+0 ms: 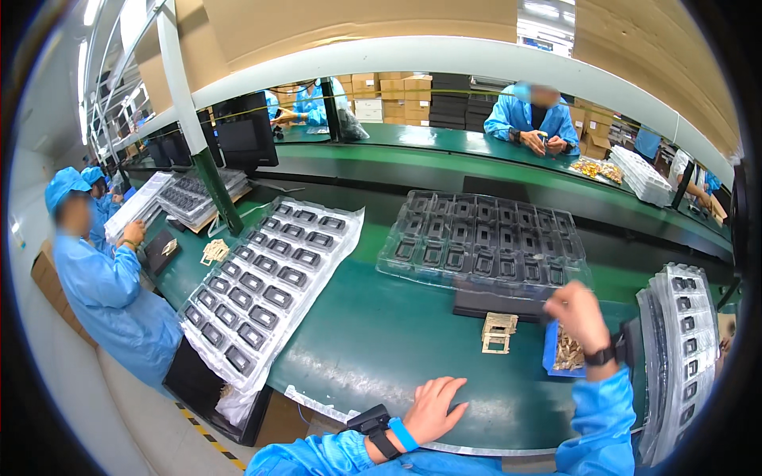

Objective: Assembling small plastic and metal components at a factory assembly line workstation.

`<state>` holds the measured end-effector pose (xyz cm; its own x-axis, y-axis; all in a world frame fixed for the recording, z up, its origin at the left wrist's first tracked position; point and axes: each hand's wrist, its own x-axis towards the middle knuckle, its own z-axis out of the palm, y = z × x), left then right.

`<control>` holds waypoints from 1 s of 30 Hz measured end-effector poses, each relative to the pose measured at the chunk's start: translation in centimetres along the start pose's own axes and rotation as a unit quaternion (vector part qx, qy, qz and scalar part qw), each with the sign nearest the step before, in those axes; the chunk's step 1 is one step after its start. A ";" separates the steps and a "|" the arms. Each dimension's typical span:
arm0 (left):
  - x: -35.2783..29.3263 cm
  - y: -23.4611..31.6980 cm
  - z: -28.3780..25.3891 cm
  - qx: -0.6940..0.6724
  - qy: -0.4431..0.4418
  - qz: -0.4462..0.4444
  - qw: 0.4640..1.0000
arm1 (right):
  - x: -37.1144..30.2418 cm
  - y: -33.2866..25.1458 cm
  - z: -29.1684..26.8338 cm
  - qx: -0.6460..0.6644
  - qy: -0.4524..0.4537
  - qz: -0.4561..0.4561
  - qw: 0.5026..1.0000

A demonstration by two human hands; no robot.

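Note:
My left hand [432, 408] rests at the bench's front edge with its fingers spread, holding nothing. My right hand [578, 313] is raised over the near right corner of a clear plastic tray [386, 266]; its curled fingers are smeared by motion, and anything in them cannot be made out. Just below that hand stands a small blue bin [549, 361] full of small brown strips [568, 351]. Thin beige rectangular frames [498, 334] lie left of the bin. Black rectangular frames [455, 259] sit in the clear tray's pockets. A dark flat block [476, 305] shows under its near edge.
A white tray [305, 305] of black frames lies at left on the green bench [341, 357]. Stacked trays [689, 349] stand at far right. A green post [213, 186] and dark monitor [244, 135] rise behind. Co-workers in blue [107, 278] work at left and across [512, 115].

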<state>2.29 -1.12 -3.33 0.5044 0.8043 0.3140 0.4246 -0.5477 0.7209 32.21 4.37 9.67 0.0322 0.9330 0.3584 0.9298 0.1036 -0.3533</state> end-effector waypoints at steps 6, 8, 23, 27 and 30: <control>0.2 0.5 -0.1 -0.027 0.067 0.031 0.997 | -7.0 -6.8 4.2 0.017 -0.210 -0.113 0.971; 0.2 1.1 -0.6 -0.016 0.047 0.039 0.998 | -7.9 -6.9 5.8 0.014 -0.238 -0.116 0.964; 0.9 1.0 -1.5 0.016 -0.010 0.037 0.999 | -7.4 -6.1 9.3 0.212 -0.005 0.105 0.972; 1.0 1.0 -1.1 -0.019 -0.035 0.017 0.999 | -7.3 -5.4 9.7 0.193 0.017 0.140 0.971; 0.8 1.0 -0.9 0.010 -0.017 0.028 0.999 | -7.2 -5.5 9.6 0.161 -0.004 0.136 0.978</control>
<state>2.47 -0.78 -1.78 0.5533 0.7637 0.3326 0.4101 -0.5973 0.6893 23.32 0.41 0.79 0.2573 0.9438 0.2074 0.7241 -0.0462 -0.6882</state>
